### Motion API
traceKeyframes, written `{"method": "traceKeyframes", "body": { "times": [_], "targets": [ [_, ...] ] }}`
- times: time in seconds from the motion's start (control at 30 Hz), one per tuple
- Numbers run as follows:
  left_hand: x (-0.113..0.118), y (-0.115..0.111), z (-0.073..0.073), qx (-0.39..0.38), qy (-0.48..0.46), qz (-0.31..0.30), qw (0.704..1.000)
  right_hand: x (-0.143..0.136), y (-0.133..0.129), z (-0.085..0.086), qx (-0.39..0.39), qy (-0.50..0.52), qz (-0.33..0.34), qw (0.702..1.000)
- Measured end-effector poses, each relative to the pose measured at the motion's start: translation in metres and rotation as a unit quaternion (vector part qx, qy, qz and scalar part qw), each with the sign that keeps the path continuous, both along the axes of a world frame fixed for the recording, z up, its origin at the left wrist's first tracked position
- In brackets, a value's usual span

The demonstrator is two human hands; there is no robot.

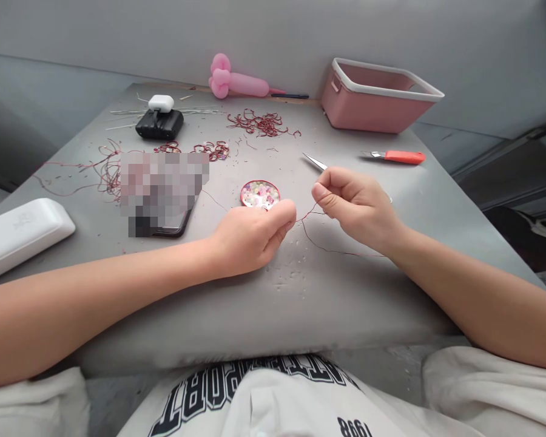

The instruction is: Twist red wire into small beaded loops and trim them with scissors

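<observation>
My left hand [257, 238] is closed in a pinch, with thin dark-red thread [306, 215] coming out at its fingertips. The same thread runs across a short gap to my right hand [357, 205], whose thumb and forefinger are pressed together on it. A loose strand hangs below and trails right, under my right wrist. Behind my right fingers a slim silver pointed tool [315, 162] sticks out; whether the hand holds it or it lies on the table, I cannot tell. Just beyond my left hand sits a small round red-rimmed dish [241, 195] of mixed beads.
Red-brown cord pieces [261, 123] and finished-looking loops [212, 150] lie farther back. A phone [175, 226], partly blurred out, is at left, near a white case [27, 233] and a black block [160, 125]. An orange-handled cutter [403, 157] and pink bin [368, 109] stand right.
</observation>
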State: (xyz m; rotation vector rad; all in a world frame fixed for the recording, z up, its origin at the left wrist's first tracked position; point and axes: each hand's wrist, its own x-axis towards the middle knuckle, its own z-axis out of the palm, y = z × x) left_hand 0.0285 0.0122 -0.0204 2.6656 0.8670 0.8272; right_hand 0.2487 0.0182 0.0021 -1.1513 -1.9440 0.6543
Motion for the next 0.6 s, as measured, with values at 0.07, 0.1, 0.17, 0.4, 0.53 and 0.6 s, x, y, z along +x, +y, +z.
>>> {"method": "traceKeyframes", "body": {
  "times": [0.07, 0.1, 0.17, 0.4, 0.53, 0.6],
  "targets": [
    [0.0, 0.0, -0.0004, -0.005, 0.002, 0.003, 1.0, -0.0015, 0.0007, -0.0003, 0.058, -0.051, -0.007, 0.997],
    [-0.0001, 0.0, -0.0008, -0.005, 0.003, 0.002, 1.0, -0.002, 0.0007, -0.0002, 0.105, -0.083, -0.013, 0.991],
    [-0.0003, 0.0002, -0.0016, -0.001, 0.006, -0.004, 1.0, -0.0024, 0.0003, 0.0002, 0.2, -0.137, -0.024, 0.97],
    [-0.0002, 0.0002, -0.001, 0.017, 0.004, -0.005, 1.0, -0.0018, -0.0036, 0.0035, 0.207, -0.172, -0.022, 0.963],
    [-0.0011, 0.0022, -0.0031, 0.029, -0.009, -0.002, 1.0, -0.0003, -0.0028, 0.0052, 0.085, -0.142, 0.022, 0.986],
    [-0.0021, 0.0032, -0.0046, 0.032, -0.017, -0.002, 0.999, 0.0026, -0.0009, 0.0071, 0.068, -0.145, 0.022, 0.987]
  ]
}}
